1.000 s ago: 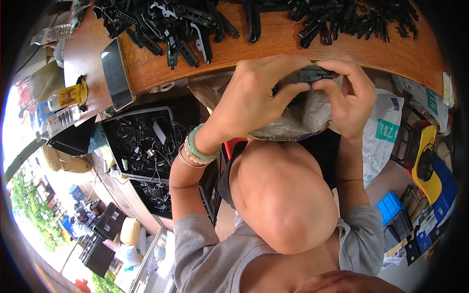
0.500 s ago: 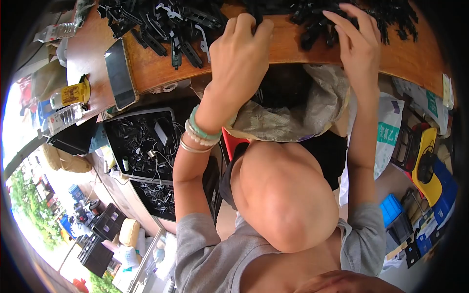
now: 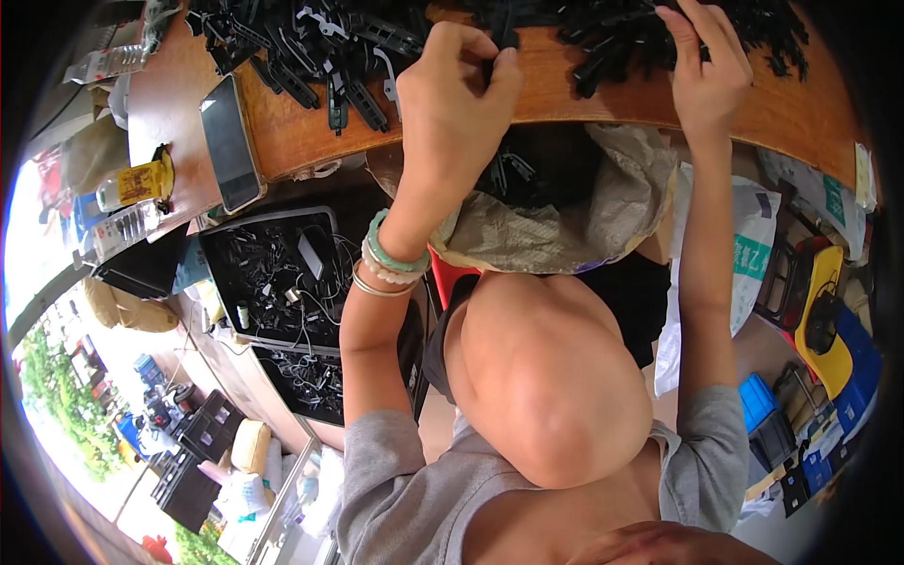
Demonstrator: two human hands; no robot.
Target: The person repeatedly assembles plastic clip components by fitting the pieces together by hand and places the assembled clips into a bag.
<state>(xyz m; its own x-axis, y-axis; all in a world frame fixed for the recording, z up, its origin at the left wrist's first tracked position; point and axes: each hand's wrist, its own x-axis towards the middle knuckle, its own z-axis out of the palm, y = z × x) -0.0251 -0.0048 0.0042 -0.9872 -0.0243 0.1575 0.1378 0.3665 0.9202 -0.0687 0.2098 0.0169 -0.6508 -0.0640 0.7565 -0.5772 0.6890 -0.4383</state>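
At the table's near edge, my left hand (image 3: 457,113), with bracelets at the wrist, has its thumb and fingers closed on a black plastic part (image 3: 506,28). To its left lies a heap of black plastic parts (image 3: 353,85). My right hand (image 3: 711,80) reaches over the right-hand heap of smaller black parts (image 3: 603,52), thumb and forefinger pinched together; what lies between their tips is too small to make out. Below the edge, between my forearms, an open woven sack (image 3: 546,235) holds dark parts.
A phone (image 3: 231,141) lies on the wooden table (image 3: 311,132) at the left. Beneath are black trays (image 3: 273,273) of small parts and cables. A white printed bag (image 3: 720,273) hangs at the right, near a yellow and blue object (image 3: 821,330).
Both hands have left the dark part they held together above the sack and moved apart to the table. Since then my right hand has shifted slightly right and its fingers have drawn together.
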